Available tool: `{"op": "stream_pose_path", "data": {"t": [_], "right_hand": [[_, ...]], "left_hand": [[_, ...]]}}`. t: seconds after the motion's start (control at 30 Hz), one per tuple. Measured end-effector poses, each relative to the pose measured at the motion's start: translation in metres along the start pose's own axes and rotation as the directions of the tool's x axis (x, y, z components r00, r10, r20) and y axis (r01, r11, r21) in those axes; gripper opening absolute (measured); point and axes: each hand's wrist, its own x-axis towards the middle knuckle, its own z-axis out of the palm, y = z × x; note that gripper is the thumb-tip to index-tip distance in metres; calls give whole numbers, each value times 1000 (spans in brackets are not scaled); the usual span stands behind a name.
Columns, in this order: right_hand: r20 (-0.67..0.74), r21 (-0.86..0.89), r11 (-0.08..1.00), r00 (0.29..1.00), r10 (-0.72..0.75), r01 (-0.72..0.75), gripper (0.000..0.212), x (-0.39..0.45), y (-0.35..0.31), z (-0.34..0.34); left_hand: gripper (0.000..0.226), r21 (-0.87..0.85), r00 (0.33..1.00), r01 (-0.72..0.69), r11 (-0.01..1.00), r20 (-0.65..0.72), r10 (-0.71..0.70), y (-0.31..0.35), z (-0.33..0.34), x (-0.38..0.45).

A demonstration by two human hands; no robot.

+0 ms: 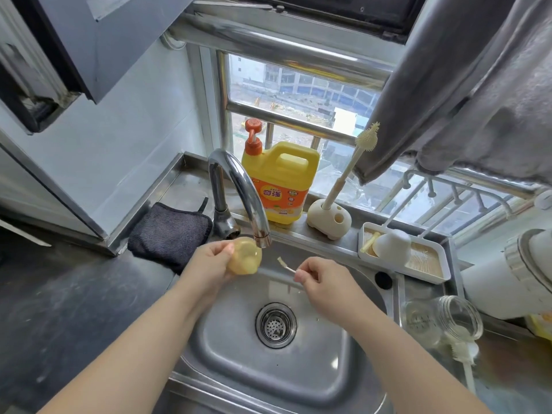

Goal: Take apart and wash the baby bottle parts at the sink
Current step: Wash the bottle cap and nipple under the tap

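My left hand (209, 264) grips a soft yellowish silicone nipple (245, 259) just under the faucet spout (261, 239), over the steel sink (370, 282). My right hand (324, 279) pinches a thin pale brush (285, 264), whose tip points toward the nipple without touching it. No water stream shows from the spout. A clear glass bottle body (448, 321) lies on its side on the counter right of the sink, with a white long-handled brush (466, 366) beside it. A white cap (392, 245) stands in a white tray (430, 276).
A yellow dish soap jug (280, 180) with an orange pump stands on the sill behind the faucet. A cream brush holder (328, 218) holds a tall bottle brush. A dark cloth (170, 231) lies left of the sink. A grey towel (478, 85) hangs overhead.
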Motion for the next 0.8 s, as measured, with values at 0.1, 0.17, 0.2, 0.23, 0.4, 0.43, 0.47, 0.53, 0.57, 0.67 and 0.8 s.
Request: {"op": "stream_pose_path", "data": {"t": [0.1, 0.17, 0.2, 0.23, 0.4, 0.43, 0.47, 0.53, 0.57, 0.67, 0.8], "right_hand": [[71, -17, 998, 996, -53, 54, 13, 0, -7, 4], [57, -29, 995, 994, -94, 96, 15, 0, -12, 7], [44, -33, 993, 993, -111, 112, 15, -1, -12, 6], [37, -41, 991, 992, -122, 123, 15, -1, -12, 5], [24, -43, 989, 990, -139, 140, 16, -2, -14, 2], [26, -24, 990, 990, -136, 137, 17, -2, -15, 1], [29, -11, 991, 991, -131, 131, 17, -2, -16, 1], [38, -9, 993, 993, -115, 115, 19, -1, -19, 1], [46, -10, 995, 994, -103, 104, 19, -1, -20, 2], [90, -9, 998, 994, -60, 61, 22, -2, -25, 2], [167, -1, 1000, 986, 15, -15, 23, -4, -30, 1]], "left_hand": [[27, -87, 994, 86, 993, 71, -80, 2, 2, 0], [27, -116, 989, 99, 988, 117, -85, 2, 3, -2], [27, -127, 989, 95, 987, 124, -80, 2, 2, -2], [27, -141, 989, 93, 986, 127, -76, 2, 1, -2], [27, -160, 990, 54, 986, 140, -31, -1, -2, -5], [25, -166, 990, 39, 985, 139, -15, -1, -1, -6], [24, -178, 990, 24, 984, 138, 1, -1, 0, -8], [22, -192, 991, -1, 981, 130, 26, -1, 1, -12], [22, -186, 991, -14, 983, 125, 38, -1, 1, -13], [21, -119, 992, -57, 991, 102, 69, -3, -1, -15], [21, 3, 986, -137, 991, 101, 136, -4, -3, -18]]}}
